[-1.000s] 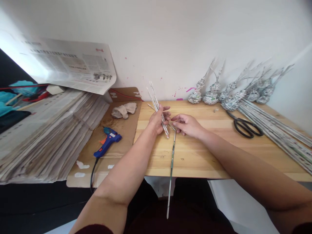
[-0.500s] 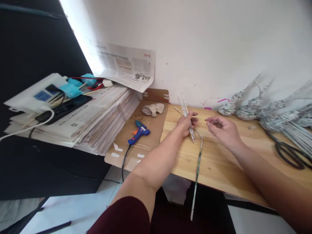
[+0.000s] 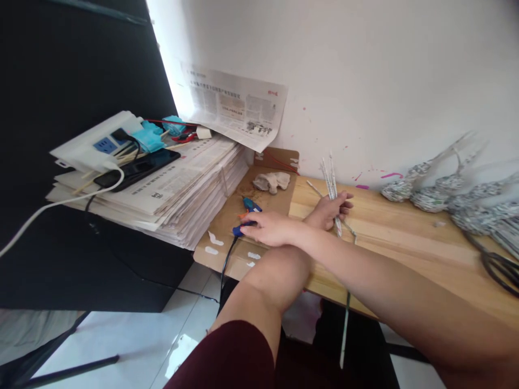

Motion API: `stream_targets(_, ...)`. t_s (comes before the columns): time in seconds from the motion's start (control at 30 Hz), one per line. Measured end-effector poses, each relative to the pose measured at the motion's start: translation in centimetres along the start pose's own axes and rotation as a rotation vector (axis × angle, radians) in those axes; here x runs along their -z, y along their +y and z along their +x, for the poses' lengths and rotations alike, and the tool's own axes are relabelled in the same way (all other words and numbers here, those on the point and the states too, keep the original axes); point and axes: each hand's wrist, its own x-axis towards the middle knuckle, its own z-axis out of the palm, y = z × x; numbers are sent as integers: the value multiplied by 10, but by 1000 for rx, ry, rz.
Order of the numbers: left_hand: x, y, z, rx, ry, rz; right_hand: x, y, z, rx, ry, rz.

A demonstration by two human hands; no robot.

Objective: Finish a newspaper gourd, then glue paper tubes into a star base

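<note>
My left hand (image 3: 324,212) is closed around several thin rolled newspaper sticks (image 3: 331,178), which stand up slantwise above the wooden table. From beneath this hand comes a bent paper stick (image 3: 345,332), hanging down past the table's front edge and partly hidden by my right forearm. Crossing over my left arm, my right hand (image 3: 267,228) has its fingers on the handle of a blue hot glue gun (image 3: 253,205). The gun lies on a cardboard sheet (image 3: 211,239), its nozzle pointing towards the wall and its handle mostly covered by the hand.
A tall newspaper stack (image 3: 190,200) stands at left, bearing a phone (image 3: 146,167) and a white power strip (image 3: 95,143). A crumpled cloth (image 3: 271,182) lies behind the gun. Woven paper gourds (image 3: 436,192) and black scissors (image 3: 500,270) are at right. The gun's cord (image 3: 224,265) drops over the edge.
My right hand has left the bent paper stick, crossed leftward over my left arm and taken hold of the glue gun. My view has turned left. The left hand keeps its sticks.
</note>
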Motion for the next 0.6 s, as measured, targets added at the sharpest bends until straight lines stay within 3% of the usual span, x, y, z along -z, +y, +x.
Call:
stream_targets(0.17,-1,-2,2,-9,-10,37,-11,-3,21,-147,63,40)
stream_targets(0.33,-1,-4,3,-11,-20,51,-18,4,19,-155,329,391)
stream_targets(0.47,0,-2,0,-5,-7,62,-16,0,11,-27,473,792)
stream_targets(0.6,-1,-2,-3,0,43,61,10,-11,-14,196,608,1148)
